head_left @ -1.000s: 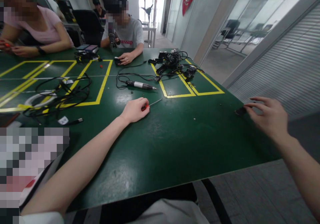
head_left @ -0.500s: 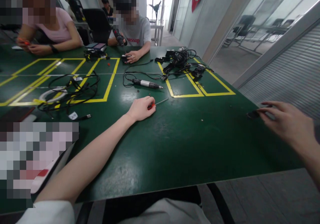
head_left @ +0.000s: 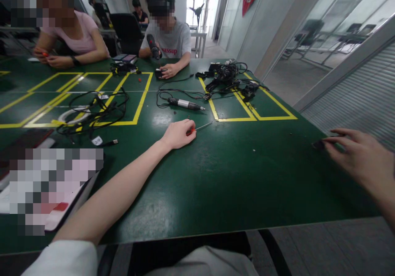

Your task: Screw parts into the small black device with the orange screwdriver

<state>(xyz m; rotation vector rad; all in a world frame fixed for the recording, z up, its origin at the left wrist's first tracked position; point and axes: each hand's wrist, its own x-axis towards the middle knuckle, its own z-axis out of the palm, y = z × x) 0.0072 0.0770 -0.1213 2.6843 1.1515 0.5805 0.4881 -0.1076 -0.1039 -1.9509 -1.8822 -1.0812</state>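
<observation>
My left hand [head_left: 180, 134] rests on the green table [head_left: 197, 185], closed around the red and black handle of a screwdriver [head_left: 203, 126]. The thin metal shaft points right, toward the yellow tape. At the table's right side, my right hand [head_left: 359, 152] pinches a small dark flat piece [head_left: 318, 144] between thumb and fingers; its kind is too unclear to tell. Beyond my left hand lies a black and silver electric screwdriver [head_left: 186, 104] with its cord, its tip pointing right.
A tangle of black cables and adapters [head_left: 226, 76] lies at the back right. Looped cables [head_left: 98, 107] lie at the left, above a pixelated flat object [head_left: 58, 185]. Across the table a co-worker [head_left: 168, 37] holds a power driver over a black part; another person [head_left: 80, 37] sits further left.
The whole view has shifted slightly, so the scene sits a little further right. Both hands keep their holds, with hardly any movement against the table.
</observation>
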